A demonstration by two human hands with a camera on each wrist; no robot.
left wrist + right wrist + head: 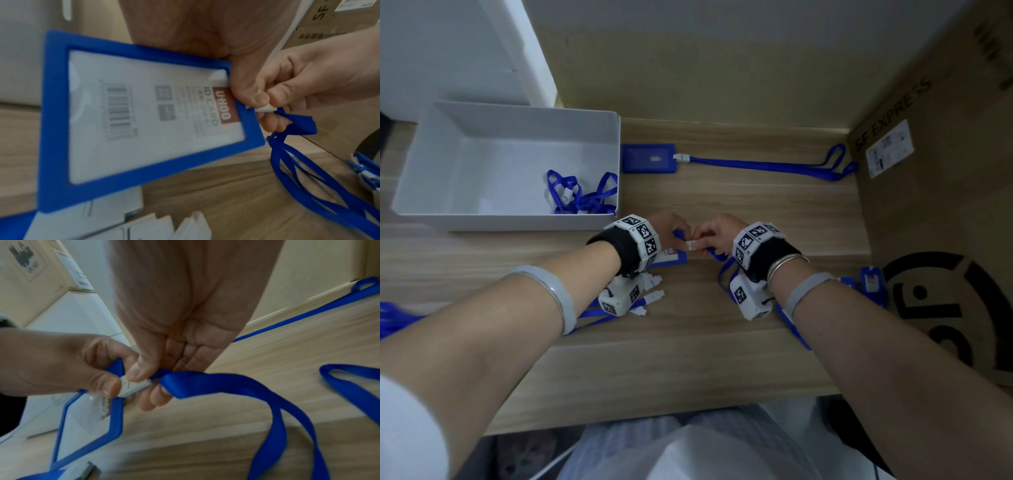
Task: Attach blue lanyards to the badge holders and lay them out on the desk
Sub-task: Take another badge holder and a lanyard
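Left hand (669, 228) grips the badge holder (131, 123) while right hand (714, 233) pinches the lanyard clip (134, 387) at its top edge.

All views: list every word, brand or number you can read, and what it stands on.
"SF EXPRESS": cardboard box, printed on its side.
"UHOO": red strip on the card in the badge holder.
"ID CARD": same card, beside the strip.
Barcode digits and the white shipping label: too blurred to read.

Badge holder (144, 116) held by the left hand (671, 224): blue frame, white insert printed with black barcode and red-brown label. Lanyard (226, 386) at the right hand (717, 231): blue strap, white clip (133, 386). Wristbands (640, 236): black-and-white checked markers.
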